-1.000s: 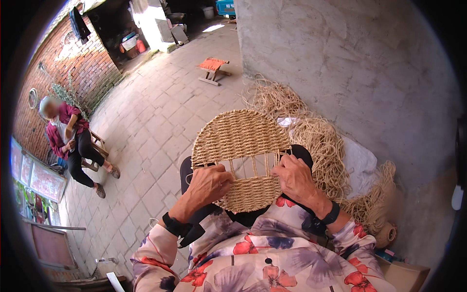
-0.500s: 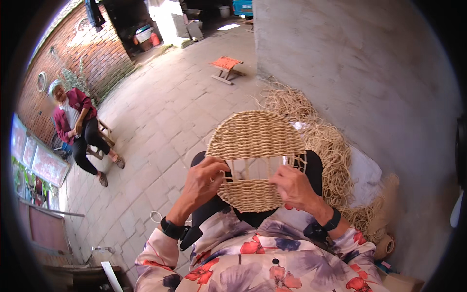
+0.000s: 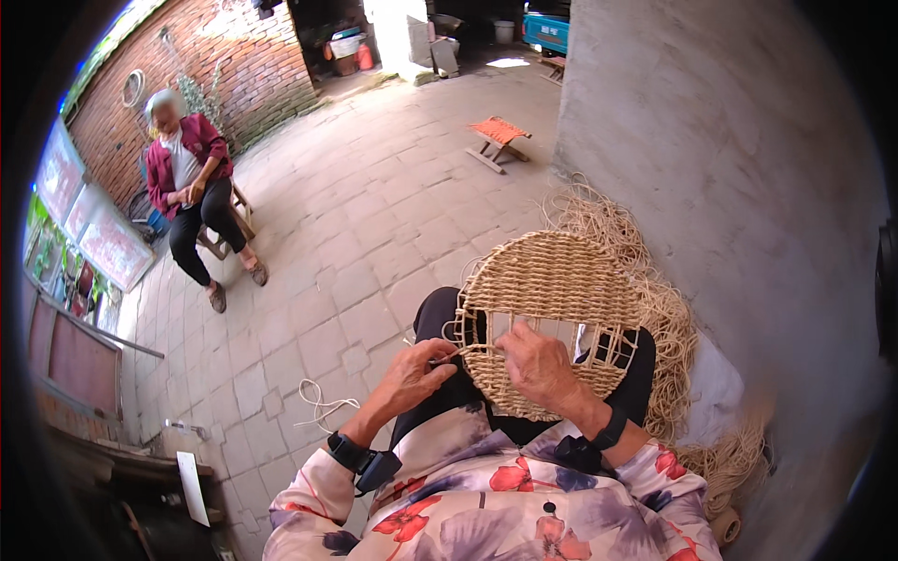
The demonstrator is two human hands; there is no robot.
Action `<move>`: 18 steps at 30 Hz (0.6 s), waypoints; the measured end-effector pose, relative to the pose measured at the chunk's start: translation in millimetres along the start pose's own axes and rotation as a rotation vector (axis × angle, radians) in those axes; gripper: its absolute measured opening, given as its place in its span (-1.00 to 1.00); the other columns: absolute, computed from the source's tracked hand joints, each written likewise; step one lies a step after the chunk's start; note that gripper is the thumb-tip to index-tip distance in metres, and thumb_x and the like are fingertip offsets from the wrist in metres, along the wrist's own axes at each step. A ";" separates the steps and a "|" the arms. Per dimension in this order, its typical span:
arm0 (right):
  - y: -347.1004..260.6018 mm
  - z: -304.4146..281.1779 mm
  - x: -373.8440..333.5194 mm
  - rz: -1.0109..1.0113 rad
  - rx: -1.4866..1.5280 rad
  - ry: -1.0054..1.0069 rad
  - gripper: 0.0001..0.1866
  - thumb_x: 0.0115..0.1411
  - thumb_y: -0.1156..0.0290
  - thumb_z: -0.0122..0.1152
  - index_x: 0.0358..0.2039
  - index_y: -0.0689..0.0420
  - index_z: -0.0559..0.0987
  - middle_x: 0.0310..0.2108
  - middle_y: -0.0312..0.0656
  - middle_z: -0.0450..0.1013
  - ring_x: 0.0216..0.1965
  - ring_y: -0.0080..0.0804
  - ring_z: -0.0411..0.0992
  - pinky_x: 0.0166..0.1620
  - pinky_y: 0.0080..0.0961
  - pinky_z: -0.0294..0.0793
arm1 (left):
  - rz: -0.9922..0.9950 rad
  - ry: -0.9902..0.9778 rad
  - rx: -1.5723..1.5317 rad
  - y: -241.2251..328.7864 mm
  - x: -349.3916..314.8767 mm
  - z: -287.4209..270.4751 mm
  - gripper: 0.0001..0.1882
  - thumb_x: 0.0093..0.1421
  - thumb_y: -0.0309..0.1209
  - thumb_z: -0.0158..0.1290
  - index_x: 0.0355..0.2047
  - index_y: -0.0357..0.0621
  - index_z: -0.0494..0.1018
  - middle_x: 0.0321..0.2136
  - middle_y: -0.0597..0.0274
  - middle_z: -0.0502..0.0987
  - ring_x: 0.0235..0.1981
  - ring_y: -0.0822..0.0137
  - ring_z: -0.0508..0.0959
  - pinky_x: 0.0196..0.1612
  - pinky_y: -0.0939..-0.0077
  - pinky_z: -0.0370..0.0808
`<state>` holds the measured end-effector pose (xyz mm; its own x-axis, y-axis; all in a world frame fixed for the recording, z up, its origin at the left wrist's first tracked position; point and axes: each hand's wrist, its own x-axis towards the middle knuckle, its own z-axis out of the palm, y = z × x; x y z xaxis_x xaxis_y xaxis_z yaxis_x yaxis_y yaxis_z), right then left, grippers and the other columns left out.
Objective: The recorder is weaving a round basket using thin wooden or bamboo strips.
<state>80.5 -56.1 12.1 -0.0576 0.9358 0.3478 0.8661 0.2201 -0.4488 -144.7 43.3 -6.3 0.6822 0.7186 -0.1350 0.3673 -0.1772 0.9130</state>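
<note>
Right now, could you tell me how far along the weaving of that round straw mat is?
The top and bottom of the round mat are woven. A band across the middle is open, only upright strands showing. The left hand pinches a strand at that gap, and the right hand rests on the mat. The open band remains.

**Straw tan against grey paving**

The woven mat [image 3: 552, 280] is pale straw-tan, like the loose straw [image 3: 669, 318] to its right. The near sleeves [image 3: 486, 510] show red flowers on lilac-white. Far off stand an orange stool [image 3: 499, 131] and a red-brown brick wall [image 3: 234, 65]; the paving [image 3: 374, 206] is grey.
</note>
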 end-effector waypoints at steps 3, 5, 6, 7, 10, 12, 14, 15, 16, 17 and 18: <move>-3.3 2.8 -0.5 -0.043 0.005 -0.010 -0.83 0.00 0.59 0.14 -0.34 0.19 0.48 -0.34 -0.05 0.34 -0.31 -0.04 0.46 -0.31 -0.18 0.48 | 0.121 0.079 0.172 -4.3 9.4 -7.7 -0.77 0.19 -0.34 0.13 -0.21 -0.23 0.55 -0.40 0.05 0.56 -0.40 0.17 0.56 -0.30 0.32 0.47; -5.7 4.9 -1.1 -0.073 0.022 0.001 -0.83 0.00 0.60 0.14 -0.34 0.19 0.48 -0.34 -0.05 0.35 -0.30 -0.05 0.45 -0.30 -0.19 0.48 | 0.171 0.124 0.223 -7.0 13.2 -10.7 -0.79 0.20 -0.33 0.12 -0.32 -0.25 0.58 -0.40 -0.02 0.55 -0.38 0.04 0.55 -0.28 0.27 0.45; -6.7 5.9 -1.4 -0.087 0.040 0.039 -0.83 0.00 0.62 0.14 -0.34 0.19 0.49 -0.35 -0.06 0.35 -0.29 -0.06 0.45 -0.30 -0.20 0.48 | 0.184 0.125 0.196 -7.3 14.1 -12.3 -0.79 0.20 -0.33 0.12 -0.32 -0.25 0.58 -0.40 -0.02 0.55 -0.38 0.04 0.55 -0.28 0.27 0.45; -7.4 6.8 -1.0 -0.099 0.058 0.079 -0.83 0.00 0.63 0.14 -0.34 0.19 0.49 -0.35 -0.06 0.36 -0.28 -0.07 0.45 -0.29 -0.21 0.48 | 0.207 0.133 0.217 -6.4 14.3 -13.7 -0.79 0.19 -0.33 0.12 -0.33 -0.25 0.58 -0.42 -0.01 0.56 -0.39 0.05 0.56 -0.30 0.26 0.45; -9.5 8.0 1.4 -0.111 0.030 0.051 -0.81 0.01 0.64 0.15 -0.30 0.18 0.50 -0.34 -0.06 0.37 -0.30 -0.06 0.46 -0.30 -0.21 0.49 | 0.210 0.134 0.258 4.2 9.8 -22.4 -0.79 0.18 -0.33 0.14 -0.35 -0.27 0.58 -0.48 0.03 0.55 -0.45 0.14 0.54 -0.36 0.31 0.44; -11.0 7.4 5.5 -0.097 0.066 0.040 -0.79 0.03 0.62 0.16 -0.27 0.17 0.51 -0.34 -0.06 0.38 -0.31 -0.05 0.47 -0.30 -0.20 0.48 | 0.190 0.145 0.275 17.3 4.9 -31.6 -0.79 0.17 -0.35 0.14 -0.36 -0.28 0.58 -0.52 0.06 0.54 -0.51 0.21 0.53 -0.41 0.36 0.44; -16.0 8.7 11.4 -0.092 0.108 0.006 -0.77 0.04 0.60 0.17 -0.24 0.16 0.51 -0.34 -0.06 0.39 -0.33 -0.04 0.47 -0.31 -0.19 0.48 | 0.288 0.168 0.359 32.9 0.4 -39.2 -0.79 0.14 -0.35 0.16 -0.40 -0.29 0.59 -0.55 0.05 0.53 -0.56 0.19 0.51 -0.45 0.35 0.42; -20.3 11.3 16.0 -0.081 0.163 0.002 -0.76 0.05 0.58 0.18 -0.22 0.14 0.52 -0.35 -0.07 0.39 -0.35 -0.03 0.47 -0.31 -0.18 0.48 | 0.308 0.176 0.378 41.2 0.2 -40.2 -0.80 0.12 -0.34 0.18 -0.41 -0.27 0.58 -0.55 0.05 0.53 -0.56 0.15 0.50 -0.45 0.34 0.43; -24.8 14.0 20.6 -0.065 0.218 0.000 -0.76 0.07 0.56 0.20 -0.20 0.13 0.52 -0.36 -0.08 0.39 -0.37 -0.01 0.48 -0.32 -0.18 0.48 | 0.276 0.169 0.371 49.1 1.4 -38.8 -0.80 0.12 -0.34 0.18 -0.41 -0.27 0.58 -0.55 0.05 0.53 -0.56 0.15 0.50 -0.45 0.34 0.43; -30.0 17.8 25.2 -0.113 0.246 -0.019 -0.80 0.12 0.50 0.20 -0.21 0.15 0.53 -0.37 -0.04 0.43 -0.36 -0.01 0.49 -0.33 -0.19 0.47 | 0.408 0.162 0.401 56.1 3.6 -36.8 -0.80 0.11 -0.33 0.19 -0.41 -0.26 0.58 -0.54 0.05 0.52 -0.57 0.13 0.49 -0.45 0.34 0.43; -33.0 20.0 30.1 -0.107 0.240 -0.031 -0.80 0.12 0.50 0.20 -0.21 0.15 0.53 -0.37 -0.04 0.43 -0.36 -0.01 0.49 -0.33 -0.19 0.47 | 0.497 0.137 0.451 61.4 5.2 -35.0 -0.79 0.10 -0.33 0.20 -0.41 -0.25 0.57 -0.53 0.04 0.52 -0.58 0.11 0.49 -0.45 0.34 0.43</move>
<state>40.3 -29.7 20.9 -0.1609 0.9108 0.3802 0.7119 0.3739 -0.5945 -140.7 59.7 62.6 0.7625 0.5527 0.3363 0.2789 -0.7498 0.6000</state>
